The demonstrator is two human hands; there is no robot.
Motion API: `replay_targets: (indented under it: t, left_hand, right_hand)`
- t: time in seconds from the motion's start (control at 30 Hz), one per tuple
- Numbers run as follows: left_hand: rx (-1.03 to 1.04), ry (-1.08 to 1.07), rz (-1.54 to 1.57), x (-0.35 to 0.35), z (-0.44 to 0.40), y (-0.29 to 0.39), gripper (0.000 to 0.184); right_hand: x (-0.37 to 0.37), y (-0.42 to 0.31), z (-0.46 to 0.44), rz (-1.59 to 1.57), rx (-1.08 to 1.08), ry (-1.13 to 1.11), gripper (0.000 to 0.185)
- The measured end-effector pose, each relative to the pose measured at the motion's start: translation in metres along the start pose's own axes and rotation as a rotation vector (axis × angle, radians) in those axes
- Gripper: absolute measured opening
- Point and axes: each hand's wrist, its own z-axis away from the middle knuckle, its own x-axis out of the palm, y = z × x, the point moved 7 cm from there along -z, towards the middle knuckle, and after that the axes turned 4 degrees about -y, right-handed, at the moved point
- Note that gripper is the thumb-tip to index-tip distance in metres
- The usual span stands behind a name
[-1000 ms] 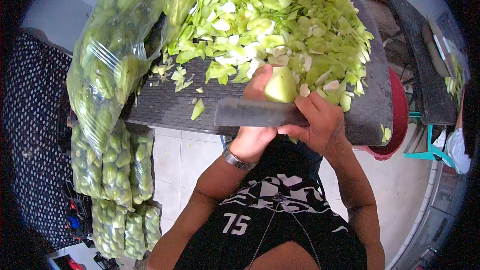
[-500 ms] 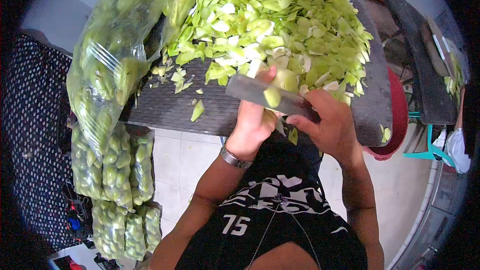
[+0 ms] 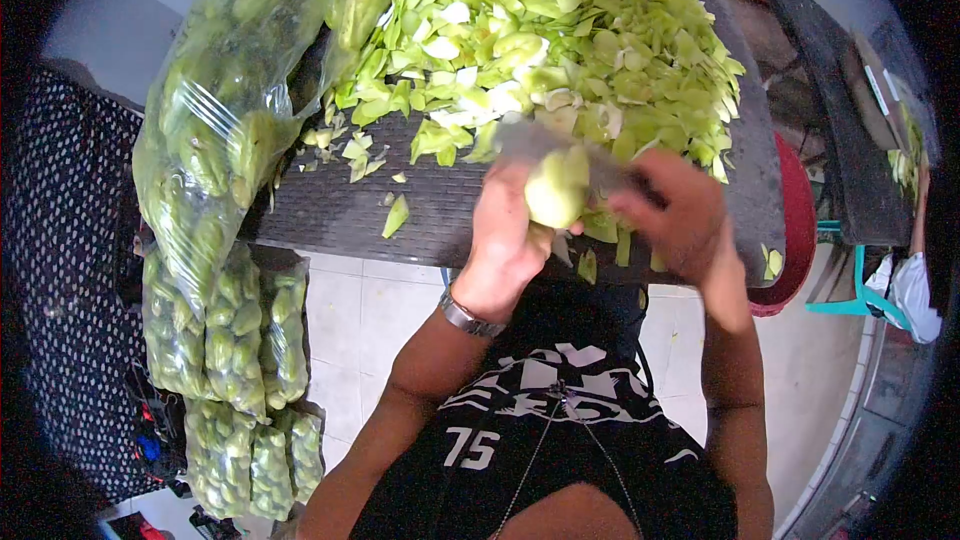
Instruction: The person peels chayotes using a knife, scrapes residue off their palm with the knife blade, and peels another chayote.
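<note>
My left hand (image 3: 505,215), with a metal watch on its wrist, has its fingers wrapped round a pale green, smooth fruit (image 3: 556,190) whose exact kind I cannot make out. In my right hand (image 3: 680,210) is a wide-bladed knife (image 3: 600,170), smeared by motion. Its blade lies across the far side of the fruit; whether it touches cannot be told. Just beyond both hands a large heap of thin green and whitish slices (image 3: 600,50) covers much of the dark table (image 3: 340,210). A few loose slices (image 3: 396,217) lie near the table's front edge.
A clear plastic bag of whole green fruits (image 3: 215,120) hangs over the table's left side. Several packed bags (image 3: 230,340) are stacked below it. A red tub (image 3: 790,230) stands under the right edge. Farther right are another dark table (image 3: 820,110) and a turquoise stool (image 3: 862,290).
The knife and my right hand have shifted up and right, away from me. The fruit has turned in my left hand and shows more of its pale face.
</note>
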Motion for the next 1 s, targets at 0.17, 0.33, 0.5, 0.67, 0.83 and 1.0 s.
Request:
replay_targets:
  t: [0.17, 0.33, 0.5, 0.67, 0.83, 1.0]
  left_hand:
    - [-0.088, -0.037, 0.029, 0.007, 0.010, 0.019, 0.043]
    - [-0.061, 0.053, 0.118, 0.006, -0.005, 0.012, 0.047]
    - [0.038, -0.188, 0.108, 0.000, 0.001, -0.011, 0.057]
    - [0.352, -0.227, -0.090, 0.005, 0.014, -0.003, 0.057]
    - [-0.039, -0.125, 0.142, -0.010, -0.004, -0.008, 0.050]
    - [-0.163, -0.124, 0.057, 0.000, 0.008, 0.004, 0.049]
  right_hand:
    - [-0.013, 0.063, 0.004, -0.159, 0.350, -0.081, 0.034]
    - [0.000, 0.015, 0.013, -0.167, 0.320, -0.141, 0.044]
    - [0.022, -0.036, 0.012, 0.075, -0.103, 0.058, 0.059]
    - [0.026, -0.035, 0.008, 0.155, -0.141, 0.018, 0.063]
    - [0.016, -0.019, 0.008, 0.140, -0.139, 0.079, 0.050]
    - [-0.003, 0.050, 0.005, -0.113, 0.281, 0.057, 0.040]
